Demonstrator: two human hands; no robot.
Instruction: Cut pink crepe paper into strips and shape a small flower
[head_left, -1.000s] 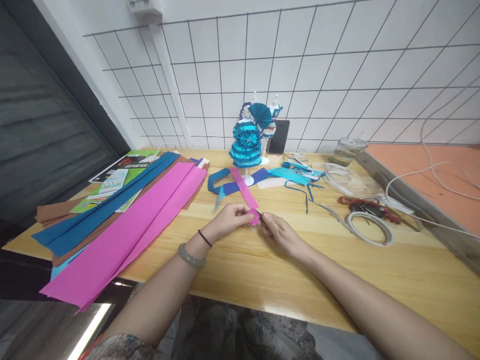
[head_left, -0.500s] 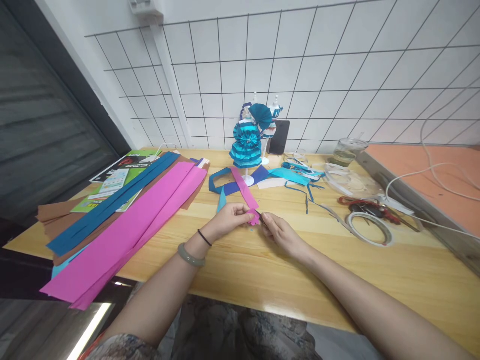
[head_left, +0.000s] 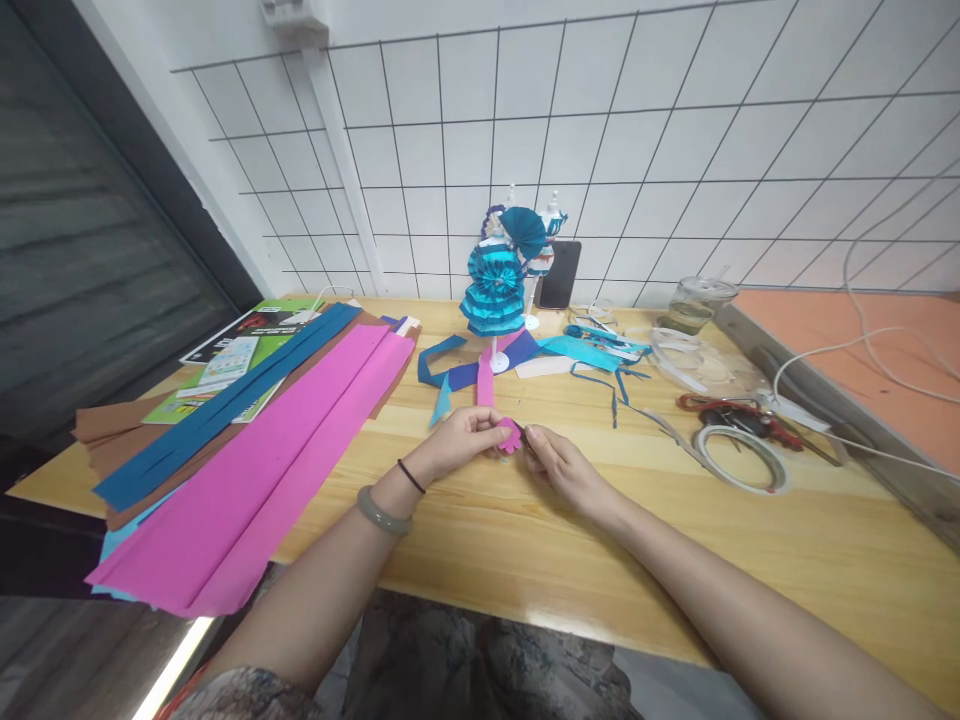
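Observation:
My left hand (head_left: 471, 434) is closed, pinching a small pink paper flower (head_left: 509, 437) with a scalloped edge between thumb and fingers. At the flower's right edge my right hand (head_left: 556, 458) is closed round a thin dark tool (head_left: 520, 431). Most of that tool is hidden in the fingers, so its kind does not show. Beyond my left fingers runs a pink paper strip (head_left: 486, 388), passing by the white base of a stand. Whether strip and flower are still joined behind the fingers is hidden. On the stand is a turquoise pleated paper dress (head_left: 493, 290).
Pink paper sheets (head_left: 277, 450) and a blue strip (head_left: 225, 405) lie at left over a green booklet (head_left: 247, 350). Turquoise scraps (head_left: 592, 350) lie behind my right hand. Right stand a tape roll (head_left: 741, 460) and a cup (head_left: 694, 303); a phone (head_left: 559, 275) leans behind.
The pink strip has swung from a slant to nearly straight, its near end now behind my left hand. The flower has turned in my fingers. The left pink sheets' near ends have shifted.

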